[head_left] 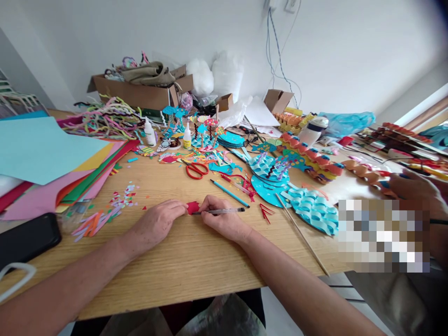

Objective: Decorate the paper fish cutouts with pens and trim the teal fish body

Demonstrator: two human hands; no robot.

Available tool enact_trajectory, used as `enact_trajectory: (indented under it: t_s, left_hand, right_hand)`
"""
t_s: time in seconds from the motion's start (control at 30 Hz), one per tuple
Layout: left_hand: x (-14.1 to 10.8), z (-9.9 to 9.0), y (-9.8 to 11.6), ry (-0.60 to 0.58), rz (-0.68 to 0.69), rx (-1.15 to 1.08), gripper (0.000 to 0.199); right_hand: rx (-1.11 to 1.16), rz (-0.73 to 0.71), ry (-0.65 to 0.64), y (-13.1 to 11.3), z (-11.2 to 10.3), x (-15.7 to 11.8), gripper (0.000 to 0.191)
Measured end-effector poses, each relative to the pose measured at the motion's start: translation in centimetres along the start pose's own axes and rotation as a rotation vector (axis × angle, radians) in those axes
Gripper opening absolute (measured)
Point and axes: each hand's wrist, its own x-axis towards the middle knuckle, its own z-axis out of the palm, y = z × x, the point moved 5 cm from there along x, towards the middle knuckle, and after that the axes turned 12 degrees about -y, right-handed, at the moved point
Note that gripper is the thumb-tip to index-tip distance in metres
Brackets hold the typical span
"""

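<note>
My right hand (224, 218) grips a pen (224, 211) with a clear barrel and dark ends, its tip at a small red paper cutout (192, 207). From the other side, my left hand (159, 223) pins the cutout's left edge with its fingertips pressed together. Just beyond my right hand lie a blue pencil (229, 192) and a red pen (236, 184). Orange-handled scissors (196, 171) rest farther back. Thin folded red paper strips (266, 212) lie to the right of my right hand. Any marks on the cutout are too small to make out.
Coloured paper sheets (42, 149) and a black phone (30, 238) lie left, near paper scraps (122, 198). Glue bottles (150, 132) stand behind. Blue woven paper crafts (313, 207) and a wooden stick (303, 235) lie right, near another person's hand (415, 186).
</note>
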Motion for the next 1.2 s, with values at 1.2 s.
enact_trajectory:
  t_s: [1.2]
  left_hand:
    - [-0.05, 0.17, -0.19, 0.031, 0.030, 0.052, 0.040]
  right_hand:
    - [0.029, 0.024, 0.028, -0.02, -0.44, 0.01, 0.009]
